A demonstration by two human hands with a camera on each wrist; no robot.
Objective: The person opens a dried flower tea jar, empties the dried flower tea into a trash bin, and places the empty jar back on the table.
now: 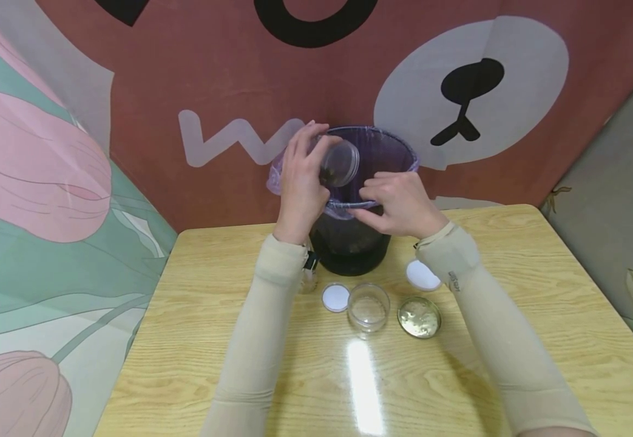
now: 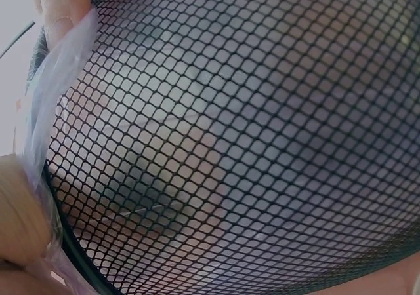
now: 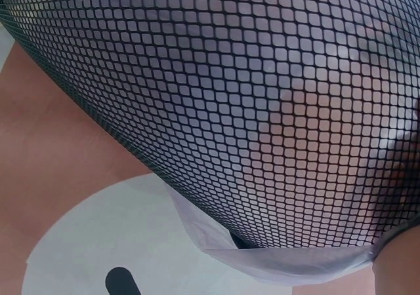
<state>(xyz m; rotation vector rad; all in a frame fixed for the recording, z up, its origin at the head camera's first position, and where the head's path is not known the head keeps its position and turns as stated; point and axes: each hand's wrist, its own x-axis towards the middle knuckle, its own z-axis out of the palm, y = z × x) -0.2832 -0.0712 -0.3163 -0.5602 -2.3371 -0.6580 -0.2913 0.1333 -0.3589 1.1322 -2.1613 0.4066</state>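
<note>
My left hand grips a clear round plastic jar with its mouth tipped sideways, over the opening of a black mesh trash bin. Something dark shows at the jar's lower side. A thin purple bin liner is folded over the rim. At the near right of that rim my right hand pinches the edge and liner, thumb outside and curled fingers inside. The left wrist view shows a fingertip on the folded liner, and the mesh fills most of both wrist views. The bin's bottom inside is hidden.
On the wooden table, in front of the bin, stand a clear open container, a gold lid and a white disc. Another white disc lies by the right forearm. A printed cloth hangs behind the bin.
</note>
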